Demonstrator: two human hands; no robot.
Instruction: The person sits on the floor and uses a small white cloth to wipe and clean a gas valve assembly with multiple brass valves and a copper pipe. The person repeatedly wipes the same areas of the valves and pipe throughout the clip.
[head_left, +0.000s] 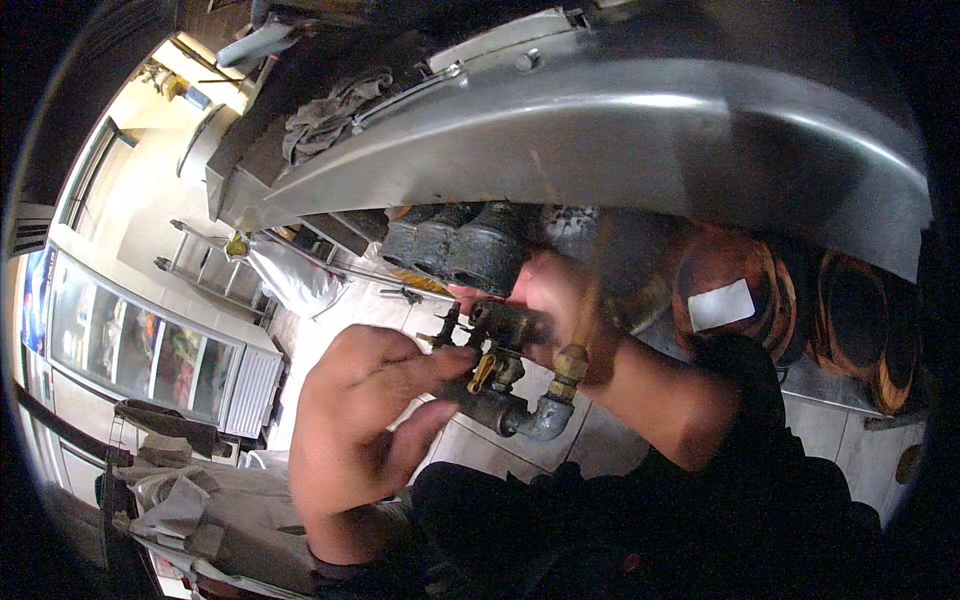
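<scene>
A metal gas manifold pipe (487, 405) with small brass valves (484, 373) and a grey elbow fitting (550, 420) lies in front of me below a steel counter edge. My left hand (367, 405) has its thumb and fingers around the pipe's left part. Behind the manifold, my right hand (559, 289) reaches up beside several blackened cast metal burner tubes (465, 251); its fingers are partly hidden, so its grip is unclear. A brass nut (570, 364) joins the elbow to a yellowish tube (596, 289) running upward.
The curved steel panel (600, 150) spans above my hands, with a grey rag (337, 112) on it. Round wooden boards (724, 285) stand on a low steel shelf (832, 394) at right. A glass-door refrigerator (142, 341), a ladder (214, 266) and a covered stack (225, 517) are at left.
</scene>
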